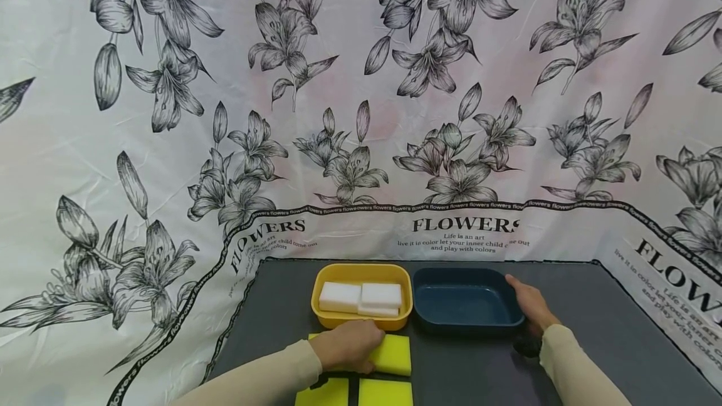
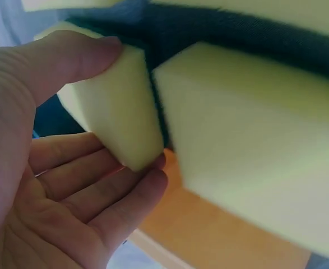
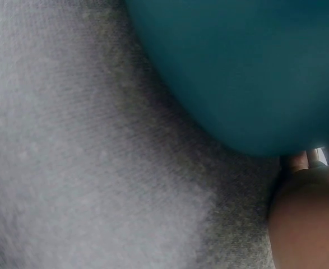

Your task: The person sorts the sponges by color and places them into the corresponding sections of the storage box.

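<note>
My left hand (image 1: pixel 350 346) pinches a yellow sponge (image 1: pixel 397 356) in front of the yellow tub; in the left wrist view the thumb lies across the held sponge (image 2: pixel 122 115) and the fingers curl under its far edge. A second sponge (image 2: pixel 248 140) with a gap beside it lies close by, mostly under my hand in the head view. My right hand (image 1: pixel 533 302) grips the right rim of a dark blue tub (image 1: pixel 468 327), thumb at the rim. In the right wrist view the tub's rounded wall (image 3: pixel 248 78) fills the upper right, and part of the hand (image 3: pixel 307 224) shows beneath it.
The yellow tub (image 1: pixel 361 269) holds several white sponge blocks (image 1: pixel 340 296) and stands left of the blue one. Two more yellow sponges (image 1: pixel 386 393) lie at the front edge of view on the dark grey tabletop (image 1: pixel 468 368). A flower-printed curtain (image 1: pixel 361 143) hangs behind.
</note>
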Demonstrator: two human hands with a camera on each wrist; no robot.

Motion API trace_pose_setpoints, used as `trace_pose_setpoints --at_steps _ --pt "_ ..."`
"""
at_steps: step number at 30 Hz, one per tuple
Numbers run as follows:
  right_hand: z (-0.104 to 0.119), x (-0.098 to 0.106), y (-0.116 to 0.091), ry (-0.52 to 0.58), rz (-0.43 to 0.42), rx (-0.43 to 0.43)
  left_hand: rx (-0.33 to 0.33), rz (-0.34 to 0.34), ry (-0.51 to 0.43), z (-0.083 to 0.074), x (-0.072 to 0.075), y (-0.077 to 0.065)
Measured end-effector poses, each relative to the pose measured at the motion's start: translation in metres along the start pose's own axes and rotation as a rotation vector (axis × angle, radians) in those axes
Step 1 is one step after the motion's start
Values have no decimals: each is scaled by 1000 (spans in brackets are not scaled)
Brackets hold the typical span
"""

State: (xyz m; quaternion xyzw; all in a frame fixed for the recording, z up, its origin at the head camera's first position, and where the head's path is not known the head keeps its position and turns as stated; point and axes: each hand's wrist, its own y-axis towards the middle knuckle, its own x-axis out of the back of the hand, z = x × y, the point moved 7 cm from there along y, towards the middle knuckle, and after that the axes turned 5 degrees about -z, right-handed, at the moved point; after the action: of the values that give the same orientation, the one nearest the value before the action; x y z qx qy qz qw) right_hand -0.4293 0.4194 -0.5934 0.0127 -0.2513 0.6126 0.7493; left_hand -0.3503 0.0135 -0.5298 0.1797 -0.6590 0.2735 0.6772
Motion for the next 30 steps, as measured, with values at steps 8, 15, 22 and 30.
trace_pose_setpoints --at_steps 8,15,22,30 --pt "0 1 0 11 -14 12 -7 41 -17 -1 15 -2" --pt "0 1 0 21 -13 15 -84 11 -14 -7 35 -1" --pt "0 1 0 25 -12 1 -92 -31 14 -9 67 2" --pt "0 0 -1 12 -7 8 -65 -34 -67 -2 95 15"
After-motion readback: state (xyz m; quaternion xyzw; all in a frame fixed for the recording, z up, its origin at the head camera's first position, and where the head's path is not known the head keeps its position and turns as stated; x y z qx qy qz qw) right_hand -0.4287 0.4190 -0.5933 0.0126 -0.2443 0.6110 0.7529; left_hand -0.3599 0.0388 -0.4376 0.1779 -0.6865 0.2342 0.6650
